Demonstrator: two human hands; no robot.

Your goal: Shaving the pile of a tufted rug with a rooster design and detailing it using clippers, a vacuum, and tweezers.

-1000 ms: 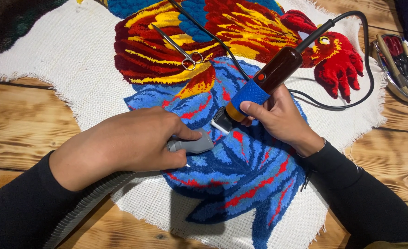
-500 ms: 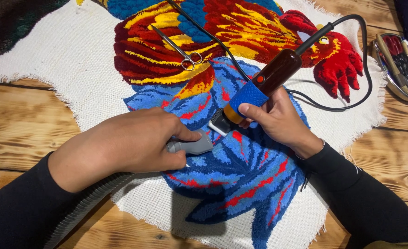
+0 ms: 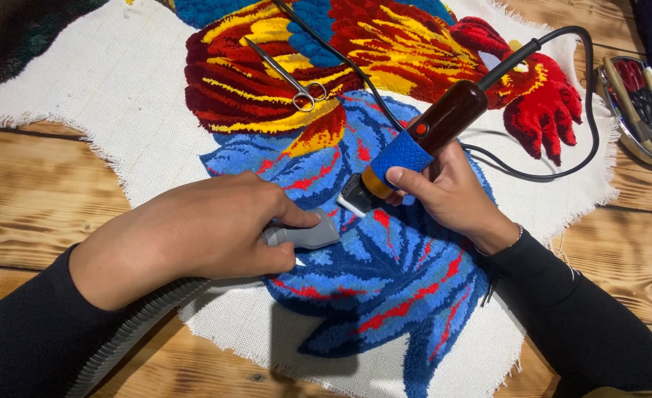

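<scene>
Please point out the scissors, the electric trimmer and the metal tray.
scissors [image 3: 288,76]: head view, on the blades.
electric trimmer [image 3: 444,118]: head view, on the brown handle.
metal tray [image 3: 630,147]: head view, on its lower rim.

Fluffy tufted rug, glossy plastic trimmer, rough charred-wood table

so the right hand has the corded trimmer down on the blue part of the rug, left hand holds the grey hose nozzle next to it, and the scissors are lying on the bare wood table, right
Not quite. The scissors lie on the rug itself, on its red and yellow tufted part, not on the wood table; the head view shows this. The rest holds: the right hand has the corded trimmer on the blue part, and the left hand holds the grey hose nozzle beside it.
</scene>
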